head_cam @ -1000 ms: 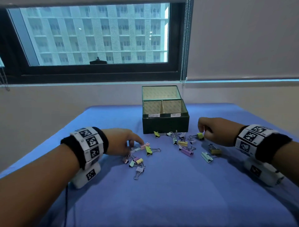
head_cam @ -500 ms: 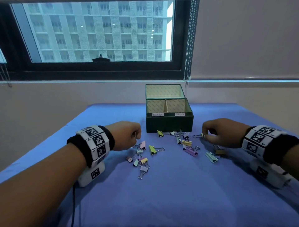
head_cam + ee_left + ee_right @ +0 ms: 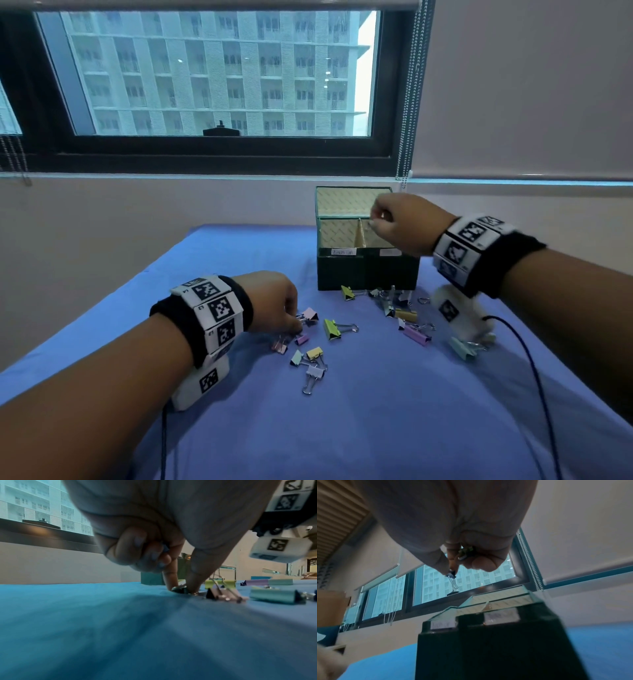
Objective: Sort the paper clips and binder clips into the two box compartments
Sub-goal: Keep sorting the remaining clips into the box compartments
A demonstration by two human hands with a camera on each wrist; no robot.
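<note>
Since half a second ago your right hand (image 3: pixel 406 222) has risen from the clips on the blue cloth (image 3: pixel 376 411) and now hangs over the dark green box (image 3: pixel 368 270), above its right-hand compartment, near the divider (image 3: pixel 359 234). Your thumb and forefinger pinch a small binder clip (image 3: pixel 451 574) with its wire handle dangling, and another clip (image 3: pixel 464 553) looks tucked into the curled fingers behind. Your left hand (image 3: pixel 274 301) has dropped back to the cloth, forefinger and thumb closing on a small metal clip (image 3: pixel 180 588) at the left edge of the scattered pile; whether it is gripped yet I cannot tell. The rest of the loose clips (image 3: pixel 342 329) lie on the cloth in front of the box, none visibly inside. The risk: you are holding two pieces at once, so letting go could drop both into one compartment, or the dangling handle could catch the divider and tip the clip to the wrong side. Two white labels sit on the front rim; the left label (image 3: pixel 343 252) carries handwriting too blurred to read, and the right label (image 3: pixel 390 252) is unreadable.
</note>
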